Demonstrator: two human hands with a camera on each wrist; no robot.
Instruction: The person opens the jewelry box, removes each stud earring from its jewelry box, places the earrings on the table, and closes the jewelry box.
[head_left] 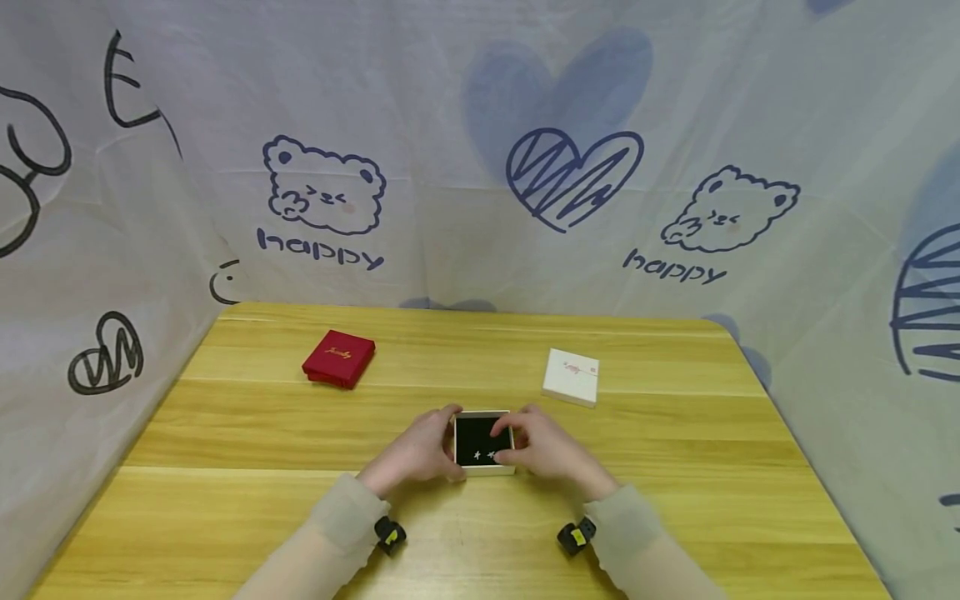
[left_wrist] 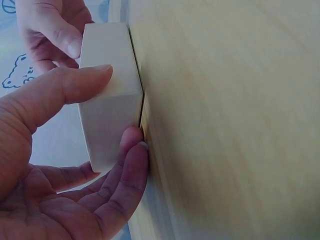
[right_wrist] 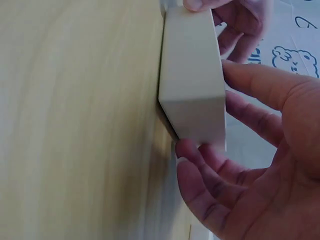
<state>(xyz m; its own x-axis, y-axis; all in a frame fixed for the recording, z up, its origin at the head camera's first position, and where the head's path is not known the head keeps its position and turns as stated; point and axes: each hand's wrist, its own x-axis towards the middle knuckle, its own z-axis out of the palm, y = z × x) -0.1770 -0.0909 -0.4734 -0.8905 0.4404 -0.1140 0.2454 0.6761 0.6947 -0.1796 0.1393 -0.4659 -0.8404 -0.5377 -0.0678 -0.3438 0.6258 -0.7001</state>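
A small white jewelry box (head_left: 486,471) sits without a lid on the table, with a black insert (head_left: 472,433) inside. Two small silver star-shaped pieces, probably earrings (head_left: 477,456), lie near the insert's front edge. My left hand (head_left: 423,446) grips the box's left end; its thumb presses the front wall in the left wrist view. From the right, my right hand (head_left: 543,446) reaches over the rim. Its thumb and index fingertip stand apart above the insert, the thumb beside the right star. Other right fingers (right_wrist: 200,185) touch the side wall in the right wrist view.
A red jewelry box (head_left: 339,358) with gold lettering lies at the back left of the wooden table (head_left: 225,517). A white lid (head_left: 572,377) with a printed ribbon lies at the back right. Printed white cloth (head_left: 442,225) hangs behind and beside the table.
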